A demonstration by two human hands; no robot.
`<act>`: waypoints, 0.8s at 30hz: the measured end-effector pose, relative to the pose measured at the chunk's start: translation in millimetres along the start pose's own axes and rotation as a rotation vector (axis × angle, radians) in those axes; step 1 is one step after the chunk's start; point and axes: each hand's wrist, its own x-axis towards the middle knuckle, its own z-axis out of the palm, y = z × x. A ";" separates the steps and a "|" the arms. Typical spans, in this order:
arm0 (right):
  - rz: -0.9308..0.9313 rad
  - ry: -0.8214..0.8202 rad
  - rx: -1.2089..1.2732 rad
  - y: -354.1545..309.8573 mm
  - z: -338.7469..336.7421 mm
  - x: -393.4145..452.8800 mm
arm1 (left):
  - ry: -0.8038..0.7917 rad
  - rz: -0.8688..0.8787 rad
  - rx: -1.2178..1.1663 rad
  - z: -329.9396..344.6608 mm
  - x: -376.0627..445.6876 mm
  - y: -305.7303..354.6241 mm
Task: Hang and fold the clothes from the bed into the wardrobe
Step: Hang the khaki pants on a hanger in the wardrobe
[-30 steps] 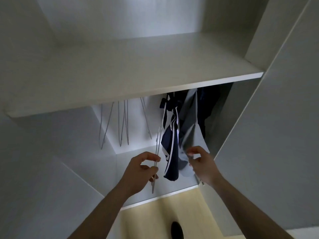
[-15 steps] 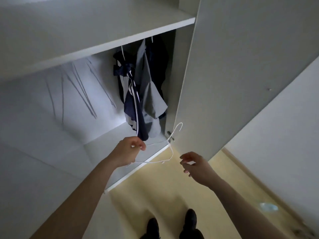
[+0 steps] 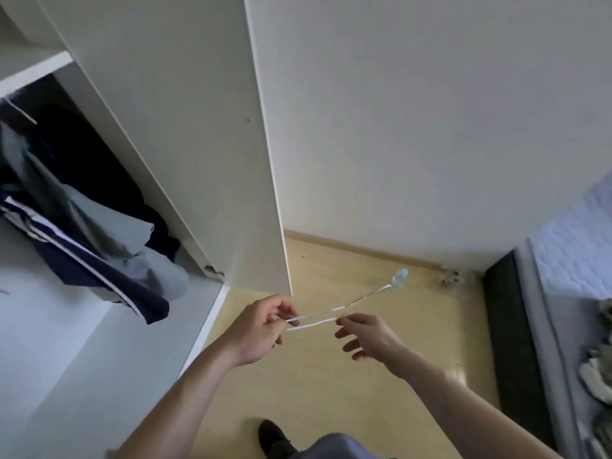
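Note:
A thin white wire hanger [image 3: 326, 315] lies nearly edge-on in front of me over the floor. My left hand [image 3: 261, 329] grips one end of it. The fingertips of my right hand [image 3: 366, 332] touch its middle, the other fingers spread loosely. At the far left the open wardrobe [image 3: 39, 342] holds hung clothes: a navy garment with white stripes [image 3: 96, 270], a grey one [image 3: 109, 223] and a dark one behind. Crumpled clothes [image 3: 601, 369] lie on the bed [image 3: 576, 256] at the right edge.
The open white wardrobe door [image 3: 198, 127] stands just left of my hands. A white wall [image 3: 430, 111] lies behind. The yellow floor [image 3: 331, 385] has a small pale object [image 3: 399, 277] on it. The bed's dark frame [image 3: 516, 342] runs along the right. My shoe [image 3: 273, 437] shows below.
My view swung right from the wardrobe toward the bed. My left hand carried the hanger out of the wardrobe, and my right hand came up to touch it.

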 end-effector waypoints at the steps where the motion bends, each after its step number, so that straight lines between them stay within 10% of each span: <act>1: 0.016 0.028 0.057 11.9 -19.6 -9.2 | -0.039 0.020 0.000 21.8 4.8 13.2; 24: 0.070 0.894 0.595 282.3 -398.3 -179.7 | -0.695 0.370 0.476 458.4 138.4 233.3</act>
